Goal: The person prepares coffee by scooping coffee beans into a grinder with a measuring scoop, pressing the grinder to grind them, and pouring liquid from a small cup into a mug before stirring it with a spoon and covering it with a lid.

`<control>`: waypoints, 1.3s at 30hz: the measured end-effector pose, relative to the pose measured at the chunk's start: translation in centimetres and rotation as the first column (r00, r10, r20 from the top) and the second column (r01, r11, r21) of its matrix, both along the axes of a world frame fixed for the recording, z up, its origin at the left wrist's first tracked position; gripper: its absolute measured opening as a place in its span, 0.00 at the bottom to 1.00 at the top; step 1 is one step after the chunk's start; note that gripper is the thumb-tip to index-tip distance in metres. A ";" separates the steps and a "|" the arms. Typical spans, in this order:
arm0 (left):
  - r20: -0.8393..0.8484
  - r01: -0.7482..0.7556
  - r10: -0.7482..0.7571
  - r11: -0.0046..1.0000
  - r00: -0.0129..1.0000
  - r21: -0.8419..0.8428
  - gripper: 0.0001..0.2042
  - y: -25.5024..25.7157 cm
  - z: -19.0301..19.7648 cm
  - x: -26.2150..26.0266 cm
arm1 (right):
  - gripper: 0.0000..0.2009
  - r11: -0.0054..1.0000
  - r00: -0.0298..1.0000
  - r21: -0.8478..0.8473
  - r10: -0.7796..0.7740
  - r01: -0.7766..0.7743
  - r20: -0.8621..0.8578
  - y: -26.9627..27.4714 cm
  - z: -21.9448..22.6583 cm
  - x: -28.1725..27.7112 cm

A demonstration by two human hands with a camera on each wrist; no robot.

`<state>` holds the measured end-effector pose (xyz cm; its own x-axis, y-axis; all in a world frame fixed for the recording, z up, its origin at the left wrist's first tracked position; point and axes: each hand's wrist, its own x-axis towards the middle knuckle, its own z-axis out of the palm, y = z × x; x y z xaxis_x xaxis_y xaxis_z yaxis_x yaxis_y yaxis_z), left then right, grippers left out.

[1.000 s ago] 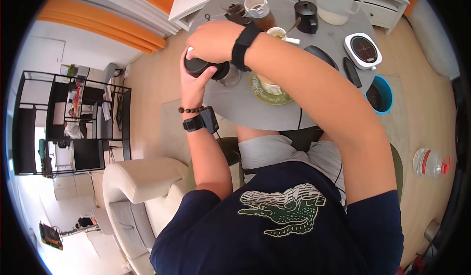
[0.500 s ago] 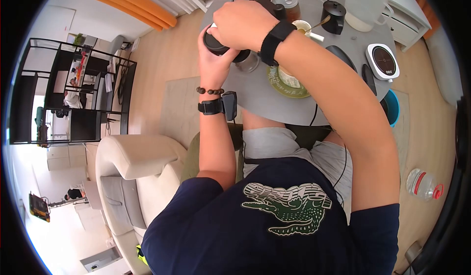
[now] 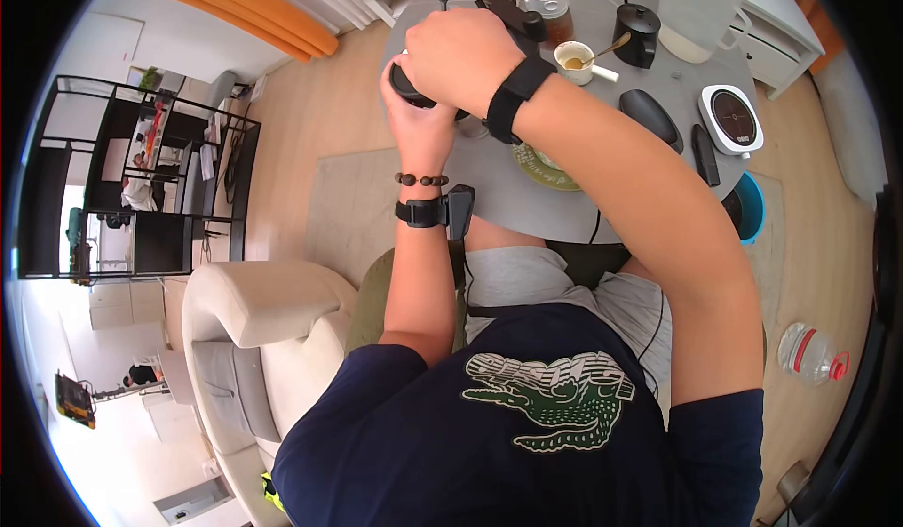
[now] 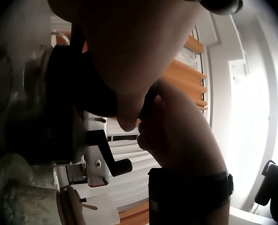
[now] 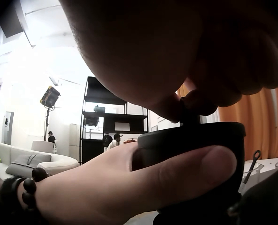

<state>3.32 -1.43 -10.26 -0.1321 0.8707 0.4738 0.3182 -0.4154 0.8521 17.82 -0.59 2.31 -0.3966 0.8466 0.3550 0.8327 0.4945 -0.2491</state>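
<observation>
My left hand (image 3: 420, 136) is wrapped around the black cylindrical top (image 3: 406, 85) of a clear vessel (image 3: 473, 128) near the table's left edge. In the right wrist view the left thumb (image 5: 219, 164) lies along the side of this black top. Above it, my right hand (image 3: 463, 49) has its fingertips on a small dark stem (image 5: 190, 118) at the centre of the top. The hands hide most of the vessel. Close by, a green plate (image 3: 544, 173) is partly covered by the right arm, and a black crank handle (image 4: 108, 152) shows in the left wrist view.
A white cup (image 3: 574, 60) with a spoon, a glass jar (image 3: 557, 26), a black pot (image 3: 638, 33) and a clear pitcher (image 3: 696, 9) stand farther back on the grey table (image 3: 527, 215). To the right are a white device (image 3: 734, 120) and, on the floor, a blue bin (image 3: 751, 209).
The whole view shifted first. Since then my right wrist has moved slightly left and towards me, uncovering the white cup, while my left wrist has shifted a little right. Both hands keep their hold.
</observation>
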 end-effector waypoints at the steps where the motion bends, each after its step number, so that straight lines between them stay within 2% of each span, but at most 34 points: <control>1: 0.060 -0.007 0.008 1.000 0.998 -0.016 0.47 0.1 -0.2 0.0 | 0.10 0.999 1.000 -0.050 0.013 -0.013 -0.003 0.0 0.2 0.2; 2: 0.120 -0.012 0.016 0.999 0.993 -0.033 0.48 0.3 -0.5 0.1 | 0.10 0.999 1.000 -0.050 0.003 -0.003 -0.002 0.2 0.0 0.5; 4: 0.134 0.038 -0.029 0.997 0.991 -0.065 0.47 -0.6 0.4 0.6 | 0.24 0.997 0.998 0.035 0.066 -0.067 0.024 0.7 -0.5 1.2; 6: 0.148 0.093 -0.078 0.991 0.986 -0.098 0.46 -1.0 0.8 0.7 | 0.24 0.997 0.997 0.006 0.072 -0.072 0.029 1.1 -0.5 2.2; 8: 0.342 0.240 -0.201 0.968 0.918 -0.073 0.53 -0.9 0.8 0.2 | 0.24 0.983 0.985 -0.070 0.165 -0.168 -0.044 1.5 -0.4 2.9; 10: 0.335 0.290 -0.242 0.952 0.911 -0.102 0.53 -0.7 1.4 -0.9 | 0.23 0.981 0.985 -0.094 0.172 -0.172 -0.004 2.1 -0.2 3.0; 13: 0.327 0.477 -0.416 0.869 0.849 -0.133 0.50 0.4 1.3 -2.9 | 0.23 0.958 0.970 -0.152 0.244 -0.242 -0.005 3.0 -0.2 2.9; 16: 0.345 0.542 -0.466 0.824 0.815 -0.168 0.48 1.0 1.4 -3.8 | 0.22 0.954 0.968 -0.171 0.249 -0.248 -0.014 2.9 0.1 3.0; 21: 0.305 0.520 -0.451 0.829 0.839 -0.207 0.40 0.8 1.3 -3.8 | 0.23 0.964 0.978 -0.169 0.208 -0.206 -0.003 2.3 0.4 3.0; 23: 0.239 0.484 -0.436 0.851 0.868 -0.204 0.36 0.3 1.8 -3.2 | 0.24 0.970 0.981 -0.147 0.195 -0.194 -0.005 2.3 0.2 2.9; 30: 0.160 0.331 -0.304 0.925 0.939 -0.187 0.36 -0.7 1.7 -1.4 | 0.23 0.987 0.989 -0.060 0.145 -0.146 -0.021 1.7 0.0 2.5; 36: 0.254 0.275 -0.240 0.955 0.937 -0.108 0.36 -0.8 0.8 -0.4 | 0.22 0.996 0.994 -0.007 0.094 -0.094 -0.062 1.2 -0.8 1.2; 38: 0.236 0.242 -0.220 0.968 0.947 -0.069 0.43 -0.5 0.4 -0.1 | 0.21 0.997 0.995 0.003 0.073 -0.073 -0.062 1.0 -1.0 0.8; 39: 0.236 0.242 -0.220 0.968 0.947 -0.070 0.43 -0.6 0.3 0.1 | 0.21 0.998 0.996 0.002 0.058 -0.058 -0.071 0.9 -1.0 0.7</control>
<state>3.46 -1.99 -9.91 -0.0153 0.9299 0.3674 0.0196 -0.3671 0.9300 18.55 0.35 1.34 -0.4187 0.8230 0.3840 0.7828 0.5414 -0.3067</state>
